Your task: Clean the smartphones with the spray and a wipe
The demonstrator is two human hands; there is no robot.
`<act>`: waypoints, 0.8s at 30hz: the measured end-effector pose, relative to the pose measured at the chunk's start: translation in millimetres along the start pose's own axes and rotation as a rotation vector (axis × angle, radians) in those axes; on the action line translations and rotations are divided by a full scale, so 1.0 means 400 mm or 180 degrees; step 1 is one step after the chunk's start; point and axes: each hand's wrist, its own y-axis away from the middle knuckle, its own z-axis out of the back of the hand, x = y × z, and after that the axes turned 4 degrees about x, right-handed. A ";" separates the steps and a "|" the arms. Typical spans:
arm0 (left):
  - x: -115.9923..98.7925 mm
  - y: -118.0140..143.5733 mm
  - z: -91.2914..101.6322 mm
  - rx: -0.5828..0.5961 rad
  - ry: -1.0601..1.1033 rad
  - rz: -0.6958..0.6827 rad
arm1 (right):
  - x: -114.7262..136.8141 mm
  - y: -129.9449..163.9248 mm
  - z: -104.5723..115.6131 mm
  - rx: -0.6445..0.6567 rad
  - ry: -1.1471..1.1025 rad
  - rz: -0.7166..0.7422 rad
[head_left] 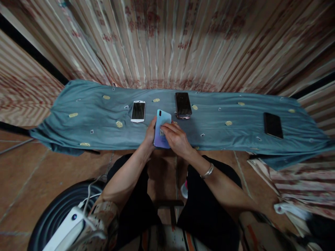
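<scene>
A smartphone (164, 117) with a blue-to-purple back and a dark camera strip lies back side up in my left hand (150, 134). That hand is closed along the phone's left edge. My right hand (177, 136) rests over the back of the phone, its fingers drawn together at a small pale patch (161, 131), perhaps a sticker. Whatever is between those fingertips is hidden. Left of the held phone, a white phone (138, 111) lies screen up. To the right, a dark phone (183, 103) sits on top of a small stack.
Patterned blue cloth (214, 129) covers the long narrow table. Another dark phone or case (273, 125) lies toward its right end. Curtains (167, 45) hang behind. At lower left, a white power strip (64, 226) with cables rests over a black round ribbed object (44, 219).
</scene>
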 end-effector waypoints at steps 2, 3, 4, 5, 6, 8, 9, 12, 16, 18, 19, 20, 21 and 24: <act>0.010 -0.005 0.005 -0.0087 0.0026 -0.0046 | -0.011 -0.006 0.003 0.0011 0.0021 -0.0069; 0.015 -0.006 0.006 -0.0092 0.0030 -0.0050 | -0.017 -0.009 0.005 0.0012 0.0027 -0.0111; 0.019 -0.008 0.008 -0.0077 0.0026 -0.0043 | -0.022 -0.011 0.007 0.0006 0.0031 -0.0151; 0.022 -0.009 0.009 -0.0049 0.0016 -0.0033 | -0.028 -0.014 0.008 -0.0008 0.0035 -0.0184; 0.025 -0.009 0.009 -0.0024 0.0010 -0.0037 | -0.035 -0.016 0.008 -0.0031 0.0043 -0.0209; 0.030 -0.009 0.009 0.0000 0.0012 -0.0077 | -0.049 -0.019 0.005 -0.0102 0.0078 -0.0239; 0.032 -0.009 0.007 0.0008 0.0014 -0.0089 | -0.057 -0.020 0.003 -0.0141 0.0100 -0.0252; 0.039 -0.006 0.002 0.0041 0.0026 -0.0104 | -0.078 -0.024 -0.001 -0.0246 0.0149 -0.0291; 0.053 -0.007 -0.001 0.0067 -0.0027 -0.0068 | -0.096 -0.032 0.003 -0.0281 0.0170 -0.0374; 0.058 -0.008 -0.001 0.0043 -0.0091 -0.0083 | -0.104 -0.036 0.007 -0.0244 0.0169 -0.0413; 0.060 -0.008 -0.002 0.0031 -0.0118 -0.0094 | -0.108 -0.038 0.008 -0.0231 0.0169 -0.0422; 0.061 -0.007 -0.003 0.0029 -0.0132 -0.0093 | -0.112 -0.040 0.009 -0.0228 0.0174 -0.0427; 0.062 -0.006 -0.005 0.0034 -0.0130 -0.0081 | -0.116 -0.042 0.009 -0.0236 0.0185 -0.0432; 0.060 0.002 -0.015 0.0078 -0.0054 0.0011 | -0.125 -0.045 0.005 -0.0294 0.0231 -0.0457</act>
